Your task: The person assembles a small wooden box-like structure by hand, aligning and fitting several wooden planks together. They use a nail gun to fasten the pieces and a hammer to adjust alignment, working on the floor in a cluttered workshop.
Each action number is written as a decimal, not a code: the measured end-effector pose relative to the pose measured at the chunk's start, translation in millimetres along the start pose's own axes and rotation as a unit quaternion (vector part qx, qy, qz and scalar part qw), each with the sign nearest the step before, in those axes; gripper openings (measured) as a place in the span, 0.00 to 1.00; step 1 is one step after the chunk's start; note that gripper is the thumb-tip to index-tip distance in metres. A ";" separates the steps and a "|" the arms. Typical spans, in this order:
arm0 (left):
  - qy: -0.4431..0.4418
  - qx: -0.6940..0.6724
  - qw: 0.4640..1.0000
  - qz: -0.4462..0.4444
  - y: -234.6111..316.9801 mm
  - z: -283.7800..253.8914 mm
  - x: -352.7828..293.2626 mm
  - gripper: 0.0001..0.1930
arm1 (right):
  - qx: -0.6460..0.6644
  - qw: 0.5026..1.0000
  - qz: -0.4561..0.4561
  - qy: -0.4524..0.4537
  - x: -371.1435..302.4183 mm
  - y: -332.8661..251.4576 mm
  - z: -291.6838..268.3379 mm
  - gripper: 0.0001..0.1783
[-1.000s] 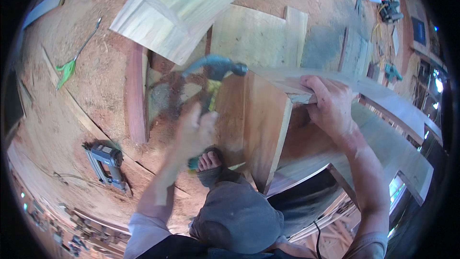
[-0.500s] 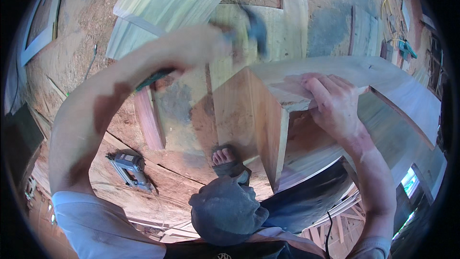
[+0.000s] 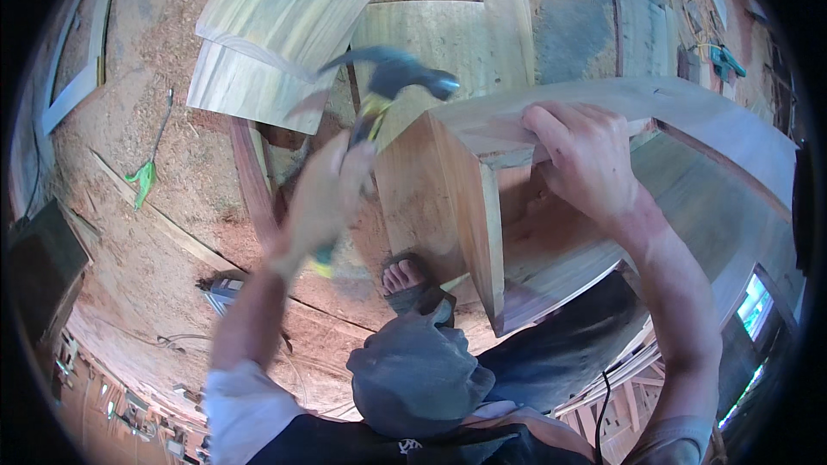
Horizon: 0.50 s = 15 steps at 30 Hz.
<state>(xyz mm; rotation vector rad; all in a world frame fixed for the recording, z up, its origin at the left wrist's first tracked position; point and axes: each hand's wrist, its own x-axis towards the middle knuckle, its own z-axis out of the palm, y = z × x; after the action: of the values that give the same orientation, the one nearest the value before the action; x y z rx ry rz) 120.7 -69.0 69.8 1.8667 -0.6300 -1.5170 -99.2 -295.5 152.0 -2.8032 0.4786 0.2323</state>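
Observation:
My left hand [image 3: 332, 181] is closed around the handle of a claw hammer [image 3: 398, 75], slightly blurred by motion. Its dark metal head is in the air left of a wooden box's near left corner, and a yellow-green handle end shows below my hand. With fingers over the upper edge and thumb tucked beneath, my right hand [image 3: 590, 159] grips the box's top board [image 3: 680, 108]. An upright end board [image 3: 469, 215] meets that top board at the corner beside my right hand. The box's inside is open toward me.
Loose planks [image 3: 444, 43] lie on the dusty floor beyond the box, with wide boards [image 3: 293, 17] stacked at upper left. A green-handled tool [image 3: 145, 182] lies at left. My left arm partly covers a nail gun [image 3: 222, 293]. My sandalled foot [image 3: 403, 278] stands beside the box.
My left arm has swung from far out to nearer my body, bringing the hammer back and left. My right hand keeps its grip on the board; the whole view has shifted slightly.

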 end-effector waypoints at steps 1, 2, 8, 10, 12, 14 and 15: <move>0.045 -0.113 0.992 -0.039 -9.2 21.2 -20.5 0.23 | 0.000 1.000 -0.001 -0.002 0.0 0.5 0.3 0.23; 0.083 -0.208 0.975 -0.002 -16.7 41.3 -37.5 0.21 | 0.000 1.000 -0.002 -0.004 -0.6 0.3 1.1 0.23; 0.153 -0.347 0.925 0.037 -36.2 137.8 -56.2 0.17 | -0.027 1.000 -0.003 0.003 -2.5 6.1 9.5 0.11; 0.151 -0.317 0.936 0.038 -33.0 139.9 -51.5 0.17 | -0.064 0.997 -0.022 0.033 -0.3 8.5 8.8 0.11; 0.150 -0.302 0.941 0.028 -30.4 127.9 -50.4 0.18 | -0.096 0.994 -0.034 0.039 2.7 7.7 6.5 0.14; 0.159 -0.241 0.957 -0.001 -32.5 106.8 -52.0 0.17 | -0.108 0.994 0.027 -0.019 3.5 1.3 3.5 0.13; 0.166 -0.189 0.968 -0.013 -34.6 92.7 -49.3 0.17 | -0.116 0.987 0.089 -0.062 5.3 -1.4 -1.2 0.08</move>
<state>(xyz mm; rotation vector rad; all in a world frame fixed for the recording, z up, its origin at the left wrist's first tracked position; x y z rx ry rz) 18.4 -27.2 65.6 1.7723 -0.1470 -1.1990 -93.6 -296.3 152.3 -2.9453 0.7152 0.5302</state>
